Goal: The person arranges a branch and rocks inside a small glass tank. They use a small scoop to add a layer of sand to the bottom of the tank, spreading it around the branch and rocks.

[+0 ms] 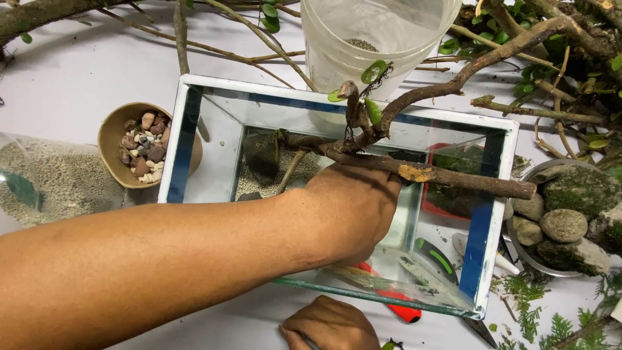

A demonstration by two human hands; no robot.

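Inside the rectangular clear glass tank with white-taped edges, the left hand meets the forked brown wooden branch, which lies across the tank's right rim. Its fingers are hidden, so its grip cannot be told. The right hand rests curled shut just before the tank's near wall. The branch is best lowered slowly and kept clear of the glass.

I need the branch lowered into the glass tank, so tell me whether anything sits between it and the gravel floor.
The left hand holds the branch across the glass tank. Below its left end a dark mossy rock stands on the gravel; the hand hides the rest.
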